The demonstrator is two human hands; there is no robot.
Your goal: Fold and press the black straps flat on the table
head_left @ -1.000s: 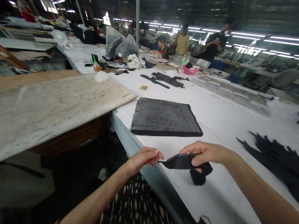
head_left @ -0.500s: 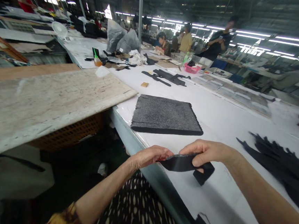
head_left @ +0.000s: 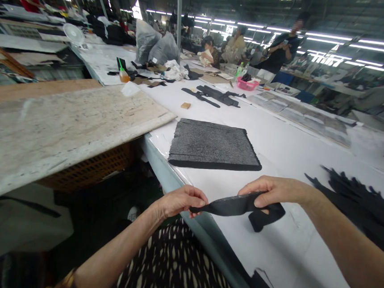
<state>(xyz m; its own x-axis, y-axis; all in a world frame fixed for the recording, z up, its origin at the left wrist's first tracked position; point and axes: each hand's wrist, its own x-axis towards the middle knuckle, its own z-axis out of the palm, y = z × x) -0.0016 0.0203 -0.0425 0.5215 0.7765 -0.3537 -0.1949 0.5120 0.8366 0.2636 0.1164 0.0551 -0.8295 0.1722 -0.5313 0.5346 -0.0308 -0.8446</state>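
A narrow black fabric strip (head_left: 230,206), greyish along its upper edge, stretches over the near edge of the white tabletop (head_left: 215,182), its right end bent down and back beneath itself.

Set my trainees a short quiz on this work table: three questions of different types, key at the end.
1. True or false: the left hand and the right hand both hold the black strip.
2. Which is nearest that strip? A) the pink basket; B) the ridged grey block; C) the white fan.
3. Fill in: the ____ hand is nearer the fanned-out black pieces.

Key: 1 True; 2 B; 3 right.
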